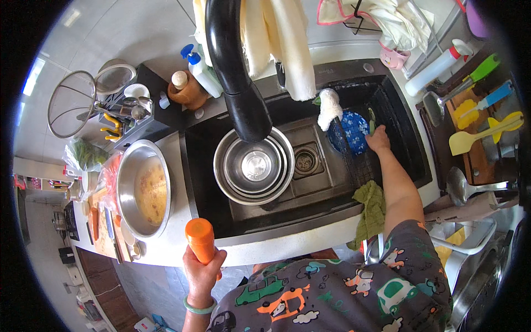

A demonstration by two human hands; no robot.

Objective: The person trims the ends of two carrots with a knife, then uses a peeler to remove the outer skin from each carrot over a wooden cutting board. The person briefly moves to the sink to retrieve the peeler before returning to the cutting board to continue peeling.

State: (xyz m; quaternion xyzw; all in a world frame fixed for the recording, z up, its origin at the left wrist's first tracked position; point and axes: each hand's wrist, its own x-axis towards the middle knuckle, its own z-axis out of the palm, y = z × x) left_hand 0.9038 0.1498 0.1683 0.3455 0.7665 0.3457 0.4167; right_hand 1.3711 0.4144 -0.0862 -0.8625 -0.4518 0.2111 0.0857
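Observation:
My left hand (202,265) grips a thick orange carrot (200,236), blunt end up, in front of the counter edge. At the right end of the black sink (410,141), my right hand (378,140) has its fingers around the lower end of a slim green item (371,118) whose kind I cannot make out. That hand is by the rim of a blue patterned dish (352,130). Nested steel bowls (254,166) stand in the sink's left half, beside the drain (306,161). A white fluffy cloth (330,108) is near the dish.
The black faucet (232,70) arches over the bowls. Left of the sink stand a steel basin (143,189) of cloudy liquid and a cutting board with a knife (111,230). A green cloth (370,211) drapes over the front edge. Kitchen utensils (464,141) lie at right.

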